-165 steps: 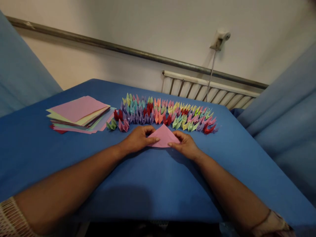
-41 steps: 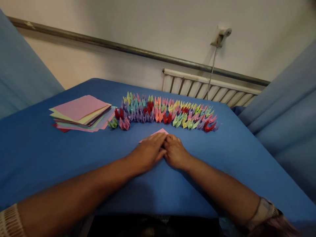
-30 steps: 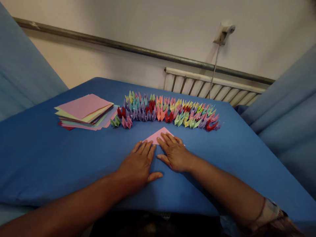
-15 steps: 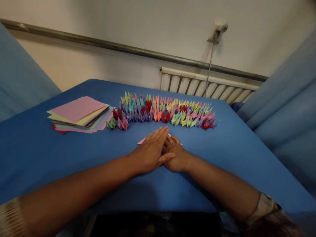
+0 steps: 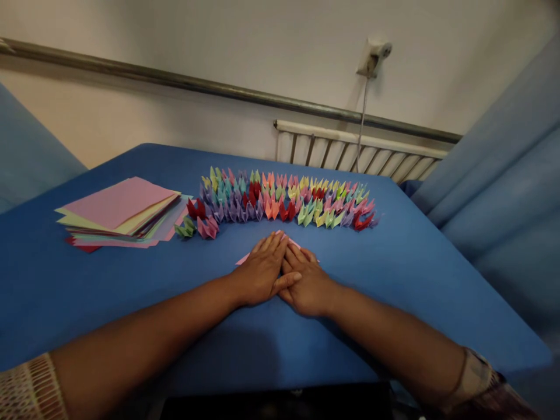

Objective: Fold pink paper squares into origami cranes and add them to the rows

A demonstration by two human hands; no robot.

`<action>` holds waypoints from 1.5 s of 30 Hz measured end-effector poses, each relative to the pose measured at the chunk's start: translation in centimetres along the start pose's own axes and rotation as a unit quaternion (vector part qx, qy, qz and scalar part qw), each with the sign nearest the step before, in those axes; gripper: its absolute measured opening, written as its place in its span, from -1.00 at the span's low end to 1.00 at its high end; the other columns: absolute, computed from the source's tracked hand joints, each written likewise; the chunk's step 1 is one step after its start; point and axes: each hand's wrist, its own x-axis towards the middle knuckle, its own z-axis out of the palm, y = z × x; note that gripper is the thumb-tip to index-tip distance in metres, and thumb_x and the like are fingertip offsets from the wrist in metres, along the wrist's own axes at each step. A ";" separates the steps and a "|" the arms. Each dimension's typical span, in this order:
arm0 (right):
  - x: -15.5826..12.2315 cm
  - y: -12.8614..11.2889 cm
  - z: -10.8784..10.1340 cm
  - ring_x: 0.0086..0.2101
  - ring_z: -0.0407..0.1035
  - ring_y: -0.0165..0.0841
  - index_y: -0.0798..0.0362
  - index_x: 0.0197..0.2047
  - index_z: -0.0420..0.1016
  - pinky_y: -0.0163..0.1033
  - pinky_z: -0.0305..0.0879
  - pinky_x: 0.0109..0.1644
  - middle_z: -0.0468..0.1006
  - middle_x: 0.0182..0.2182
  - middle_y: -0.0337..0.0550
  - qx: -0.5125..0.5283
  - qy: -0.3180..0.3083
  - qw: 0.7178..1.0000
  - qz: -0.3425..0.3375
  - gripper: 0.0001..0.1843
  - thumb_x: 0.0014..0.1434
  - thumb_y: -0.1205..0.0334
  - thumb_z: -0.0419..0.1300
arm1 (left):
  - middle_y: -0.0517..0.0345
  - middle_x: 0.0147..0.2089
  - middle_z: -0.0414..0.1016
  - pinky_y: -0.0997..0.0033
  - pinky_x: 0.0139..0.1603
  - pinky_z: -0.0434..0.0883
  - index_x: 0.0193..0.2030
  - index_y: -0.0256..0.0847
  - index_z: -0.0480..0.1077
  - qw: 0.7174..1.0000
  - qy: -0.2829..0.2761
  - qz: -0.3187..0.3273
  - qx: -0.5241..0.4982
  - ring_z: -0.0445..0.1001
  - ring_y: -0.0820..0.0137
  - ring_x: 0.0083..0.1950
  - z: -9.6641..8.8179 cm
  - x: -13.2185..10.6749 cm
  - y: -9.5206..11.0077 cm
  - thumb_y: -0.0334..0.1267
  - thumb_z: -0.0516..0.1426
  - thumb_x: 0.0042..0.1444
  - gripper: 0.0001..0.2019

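A pink sheet of folded paper [image 5: 242, 260] lies on the blue table, mostly covered by my hands; a corner sticks out on each side and its top edge shows above the fingertips. My left hand [image 5: 261, 267] lies flat on it with fingers stretched out. Beside it my right hand [image 5: 306, 283] also lies flat on the paper, fingers extended toward the top. The left thumb rests across the back of the right hand. Just beyond stand several rows of small folded paper cranes [image 5: 271, 207] in many colours.
A stack of coloured paper sheets [image 5: 118, 204] lies at the left of the blue table [image 5: 394, 280]. Behind are a radiator [image 5: 324, 149], a metal rail [image 5: 210, 87] and a wall socket [image 5: 371, 58] with a cord. Blue curtains [image 5: 503, 175] hang at both sides.
The view has shifted slightly. My right hand's fingers have slid a little apart from under the left, and more of the paper's top edge shows.
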 end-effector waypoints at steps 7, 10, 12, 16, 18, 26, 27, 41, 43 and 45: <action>-4.2 0.9 0.1 0.37 -0.16 0.04 0.26 0.42 0.01 0.14 -0.08 0.36 -0.04 0.41 0.17 -0.044 0.014 0.993 0.110 -0.17 0.33 -0.20 -0.09 | -0.44 0.48 -0.22 -0.14 0.40 -0.09 0.45 -0.42 -0.05 0.999 -0.036 0.013 0.038 -0.28 -0.14 0.50 -0.4 0.1 0.2 0.38 -0.16 0.18 -0.05; -5.9 1.7 -0.3 0.36 -0.10 0.06 0.30 0.38 0.10 0.15 -0.02 0.34 0.02 0.39 0.20 -0.078 0.024 0.984 0.157 -0.22 0.33 -0.15 -0.06 | -0.37 0.50 -0.26 -0.20 0.38 -0.10 0.46 -0.25 -0.04 0.998 -0.039 0.024 0.037 -0.31 -0.19 0.49 -0.6 0.2 0.4 0.39 -0.14 0.17 -0.09; -6.0 1.8 -1.1 0.35 -0.06 0.07 0.30 0.34 0.20 0.16 -0.02 0.33 0.08 0.37 0.22 -0.089 0.034 0.979 0.179 -0.28 0.35 -0.10 -0.06 | -0.31 0.51 -0.26 -0.24 0.37 -0.11 0.45 -0.14 -0.01 0.998 -0.036 0.030 0.036 -0.31 -0.23 0.49 -0.6 0.2 0.4 0.39 -0.09 0.15 -0.13; -2.6 0.6 -2.5 0.34 -0.02 -0.03 0.25 0.34 0.19 0.10 -0.01 0.35 0.07 0.38 0.18 -0.034 0.102 0.984 0.143 -0.34 0.39 -0.05 -0.11 | -0.24 0.51 -0.21 -0.24 0.36 -0.10 0.43 -0.10 0.06 0.998 -0.027 0.034 0.042 -0.26 -0.23 0.48 -0.5 0.2 0.5 0.37 -0.02 0.13 -0.15; 0.4 -0.1 -2.4 0.34 0.01 -0.20 0.16 0.38 0.13 -0.04 0.02 0.36 0.06 0.39 0.06 0.036 0.135 0.987 0.077 -0.38 0.41 -0.02 -0.18 | -0.24 0.50 -0.13 -0.22 0.37 -0.12 0.42 -0.16 0.08 0.998 -0.026 0.045 0.048 -0.23 -0.17 0.49 -0.5 0.1 0.5 0.32 -0.01 0.16 -0.18; 6.5 2.4 0.8 0.26 0.16 -0.40 0.15 0.25 0.34 -0.23 0.08 0.33 0.32 0.27 0.02 0.138 0.197 0.967 0.080 -0.47 0.43 0.15 -0.24 | -0.51 0.45 -0.14 -0.19 0.38 -0.09 0.43 -0.47 -0.01 0.996 -0.056 0.024 0.065 -0.18 -0.22 0.47 -0.8 -0.1 0.8 0.40 -0.07 0.12 0.00; 6.4 2.8 1.0 0.25 0.18 -0.40 0.14 0.23 0.36 -0.23 0.09 0.32 0.33 0.26 0.03 0.145 0.199 0.966 0.072 -0.48 0.42 0.16 -0.23 | -0.53 0.45 -0.16 -0.18 0.38 -0.09 0.43 -0.50 -0.03 0.996 -0.055 0.020 0.064 -0.19 -0.21 0.48 -0.7 -0.3 0.8 0.39 -0.07 0.12 0.02; 5.4 0.5 1.0 0.34 -0.07 -0.14 0.14 0.32 0.22 0.01 -0.05 0.37 0.13 0.36 0.05 0.035 0.108 0.991 0.077 -0.44 0.34 0.05 0.00 | -0.40 0.41 0.08 -0.23 0.39 -0.13 0.28 -0.45 0.30 0.988 0.017 -0.035 0.150 -0.10 -0.23 0.46 -2.4 -9.2 -4.3 0.48 -0.07 0.03 0.01; 5.4 0.1 1.0 0.36 -0.14 -0.09 0.17 0.36 0.14 0.05 -0.09 0.37 0.07 0.39 0.07 0.014 0.096 0.991 0.089 -0.36 0.35 -0.03 -0.03 | -0.44 0.37 0.15 -0.22 0.38 -0.09 0.25 -0.48 0.33 0.986 0.034 -0.057 0.155 -0.06 -0.24 0.45 -3.3 -8.7 -3.8 0.46 -0.07 0.06 -0.02; 5.6 -0.2 1.1 0.38 -0.17 -0.07 0.22 0.39 0.06 0.07 -0.11 0.38 0.03 0.40 0.09 -0.002 0.087 0.992 0.093 -0.31 0.36 -0.05 -0.05 | -0.45 0.40 0.08 -0.19 0.39 -0.06 0.29 -0.51 0.25 0.984 0.084 -0.075 0.136 -0.06 -0.19 0.46 -3.9 -7.1 -2.5 0.39 -0.09 0.14 -0.07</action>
